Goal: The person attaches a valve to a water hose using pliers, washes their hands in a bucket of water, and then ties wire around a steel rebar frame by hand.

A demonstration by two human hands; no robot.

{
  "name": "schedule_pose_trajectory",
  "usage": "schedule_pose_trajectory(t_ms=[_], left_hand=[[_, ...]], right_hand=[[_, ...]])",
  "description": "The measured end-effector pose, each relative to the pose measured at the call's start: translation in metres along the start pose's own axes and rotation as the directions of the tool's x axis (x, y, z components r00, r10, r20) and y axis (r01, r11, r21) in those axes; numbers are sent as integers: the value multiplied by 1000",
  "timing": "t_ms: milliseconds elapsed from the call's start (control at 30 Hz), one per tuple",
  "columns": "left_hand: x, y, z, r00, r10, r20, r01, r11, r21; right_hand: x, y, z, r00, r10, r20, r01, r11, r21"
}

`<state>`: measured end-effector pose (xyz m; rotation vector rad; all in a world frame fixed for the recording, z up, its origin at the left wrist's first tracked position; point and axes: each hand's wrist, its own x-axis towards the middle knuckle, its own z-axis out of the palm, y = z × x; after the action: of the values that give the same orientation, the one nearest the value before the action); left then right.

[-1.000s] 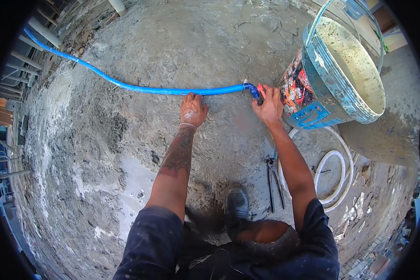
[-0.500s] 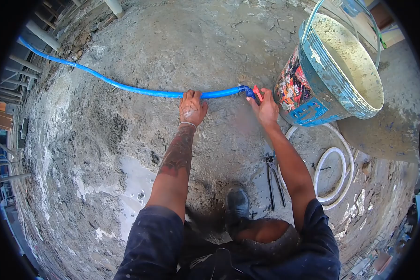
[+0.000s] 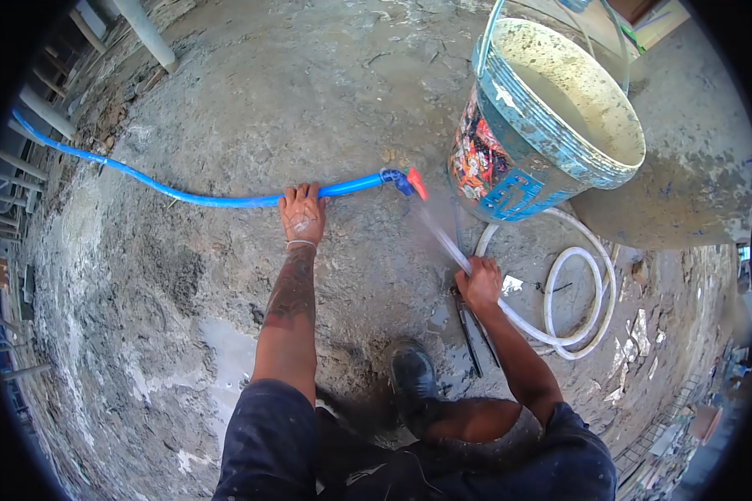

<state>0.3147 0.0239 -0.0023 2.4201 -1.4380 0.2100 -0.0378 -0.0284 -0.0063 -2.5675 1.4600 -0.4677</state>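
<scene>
My left hand (image 3: pixel 302 214) is closed around a blue pipe (image 3: pixel 217 201) lying across the muddy ground. A dark blue elbow (image 3: pixel 398 179) with a red fitting (image 3: pixel 417 184) sits on the pipe's right end. My right hand (image 3: pixel 480 284) grips a whitish, see-through hose (image 3: pixel 449 244), whose blurred upper end reaches up near the red fitting. Whether the two touch, I cannot tell. Beyond my right hand the hose runs into loose coils. Partly hidden beneath that hand lies a long-handled black tool (image 3: pixel 470 340).
A stained bucket (image 3: pixel 510 159) with a raised handle stands at the upper right, close to the hose coils. My boot (image 3: pixel 413 376) is on the wet, rough ground (image 3: pixel 368 275). Pale posts (image 3: pixel 146 35) line the upper left.
My right hand has left the red fitting, moved down and taken hold of the hose, raising its end toward the fitting. My left hand stays on the blue pipe. The view has shifted.
</scene>
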Motion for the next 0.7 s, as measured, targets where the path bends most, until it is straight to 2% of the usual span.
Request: schedule_pose_trajectory(t_ms=[67,167,200,267,300,333,400,433,500,567,633,700], left_hand=[[10,1,-7,1000,-4,-5,4,1000,-28],[24,0,-7,986,-28,-165,33,999,28],[27,3,-10,986,-35,-163,39,999,23],[36,6,-17,986,-128,-104,133,990,42],[38,8,-17,983,-157,-91,160,987,28],[39,9,-15,982,-162,-93,166,986,29],[41,10,-6,961,-275,32,277,956,-96],[42,13,-1,960,-277,29,279,956,-91],[41,20,7,965,-238,-112,207,949,-238],[43,26,2,973,-214,-83,186,947,-261],[43,29,-1,978,-190,-89,156,943,-294],[40,26,1,978,-187,-92,154,946,-285]], right_hand=[[-15,15,-13,998,54,39,-54,998,9],[-40,42,-32,996,87,11,-87,995,-39],[-46,45,-41,996,84,15,-83,996,-44],[-53,46,-55,986,166,11,-166,976,142],[-52,43,-60,996,84,-26,-79,985,151],[-49,38,-61,997,79,-25,-74,986,152],[-34,17,-63,956,292,-33,-271,920,284],[-19,6,-65,945,324,-56,-279,882,381],[11,11,-36,952,240,-188,-111,847,520],[45,-15,-21,925,373,-71,-252,741,622],[79,-47,-10,900,426,-89,-218,617,757],[118,-64,6,866,477,-150,-175,570,803]])
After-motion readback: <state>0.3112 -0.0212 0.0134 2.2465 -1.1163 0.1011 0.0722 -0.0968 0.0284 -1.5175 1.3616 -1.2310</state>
